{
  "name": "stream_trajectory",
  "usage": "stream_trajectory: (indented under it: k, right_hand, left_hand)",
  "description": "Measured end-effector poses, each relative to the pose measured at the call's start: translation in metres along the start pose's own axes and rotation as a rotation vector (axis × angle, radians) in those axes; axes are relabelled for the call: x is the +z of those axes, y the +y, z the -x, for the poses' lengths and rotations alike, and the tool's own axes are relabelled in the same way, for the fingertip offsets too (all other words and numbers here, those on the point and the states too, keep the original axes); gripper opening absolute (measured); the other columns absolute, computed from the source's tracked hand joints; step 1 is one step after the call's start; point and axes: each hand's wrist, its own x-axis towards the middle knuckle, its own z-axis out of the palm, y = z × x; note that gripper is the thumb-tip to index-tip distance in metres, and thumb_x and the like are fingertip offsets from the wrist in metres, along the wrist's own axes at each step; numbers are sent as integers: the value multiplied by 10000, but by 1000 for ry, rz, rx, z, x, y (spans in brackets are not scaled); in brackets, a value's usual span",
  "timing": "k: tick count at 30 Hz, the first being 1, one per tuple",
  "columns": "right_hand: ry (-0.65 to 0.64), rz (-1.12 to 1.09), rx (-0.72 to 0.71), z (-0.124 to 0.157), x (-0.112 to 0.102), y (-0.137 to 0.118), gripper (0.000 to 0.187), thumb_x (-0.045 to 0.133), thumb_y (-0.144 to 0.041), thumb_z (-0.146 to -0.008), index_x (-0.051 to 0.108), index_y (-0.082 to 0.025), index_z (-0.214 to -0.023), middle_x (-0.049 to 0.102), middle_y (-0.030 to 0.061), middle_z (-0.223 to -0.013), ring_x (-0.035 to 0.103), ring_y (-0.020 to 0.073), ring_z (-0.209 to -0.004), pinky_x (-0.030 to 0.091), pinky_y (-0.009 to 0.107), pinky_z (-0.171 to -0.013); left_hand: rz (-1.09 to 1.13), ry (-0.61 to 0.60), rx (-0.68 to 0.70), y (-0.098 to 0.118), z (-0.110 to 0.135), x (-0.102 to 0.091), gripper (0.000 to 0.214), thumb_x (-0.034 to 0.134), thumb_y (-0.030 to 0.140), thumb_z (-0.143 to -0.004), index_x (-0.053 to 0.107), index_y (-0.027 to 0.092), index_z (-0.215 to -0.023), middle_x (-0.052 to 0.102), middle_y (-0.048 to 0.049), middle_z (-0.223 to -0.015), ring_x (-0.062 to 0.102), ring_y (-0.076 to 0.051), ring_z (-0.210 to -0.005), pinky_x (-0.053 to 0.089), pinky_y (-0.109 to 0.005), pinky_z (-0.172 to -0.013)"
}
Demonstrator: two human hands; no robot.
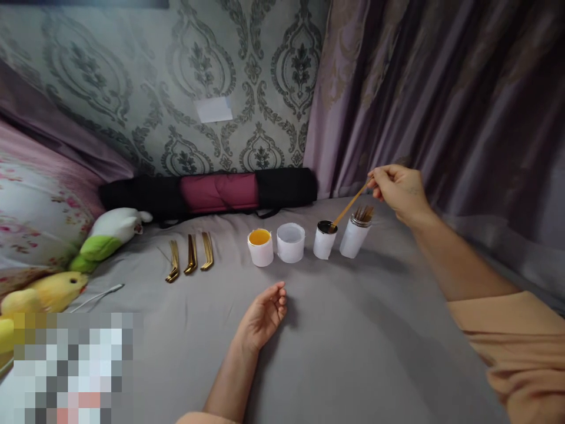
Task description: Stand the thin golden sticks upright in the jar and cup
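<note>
High at the right, my right hand [399, 188] pinches the upper end of a thin orange-brown stick [352, 206]. The stick slants down to the left, its lower end inside a narrow white cup with a dark mouth [325, 245]. Just right of that cup stands a white-wrapped jar [352, 242] with several brown sticks upright in it. My left hand [263, 315] lies on the grey sheet, palm turned up, fingers loosely curled and holding nothing. Beyond it are a wide white tub [290, 251] and a white cup with yellow-orange contents [261, 254].
Three bundles of bent gold-coloured sticks [190, 259] lie on the grey sheet [344, 353] at left. A black and maroon roll [218, 193] lies along the wall. Plush toys [115, 232] and a white cable [99, 295] are at far left; a curtain [441, 88] hangs at right.
</note>
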Motion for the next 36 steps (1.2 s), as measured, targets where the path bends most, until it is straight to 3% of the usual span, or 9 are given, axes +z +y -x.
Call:
stream_trajectory:
  k: [11, 23, 36]
  right_hand:
    - [-25, 119, -47, -5, 16, 3, 207, 473, -319, -800, 600, -155, -789, 610, 16, -652, 482, 48, -410, 369, 166, -396]
    - [-225, 270, -39, 1, 45, 11, 222, 433, -294, -791, 607, -157, -781, 647, 22, -691, 532, 69, -459, 401, 188, -481]
    - [-474, 356, 11, 13, 55, 21, 208, 415, -281, -801, 596, -179, -788, 658, 3, -729, 549, 73, -480, 402, 189, -507]
  left_hand:
    - [0, -2, 5, -1, 1, 1, 141, 526, 130, -769, 550, 103, -905, 549, -17, -701, 504, -55, -549, 407, -167, -485]
    - [6, -4, 7, 0, 1, 1, 136, 520, 132, -774, 552, 103, -904, 548, -23, -701, 507, -56, -546, 415, -169, -490]
    - [19, 19, 9, -1, 0, 1, 146, 537, 126, -761, 558, 98, -903, 559, -19, -701, 514, -58, -541, 411, -170, -485]
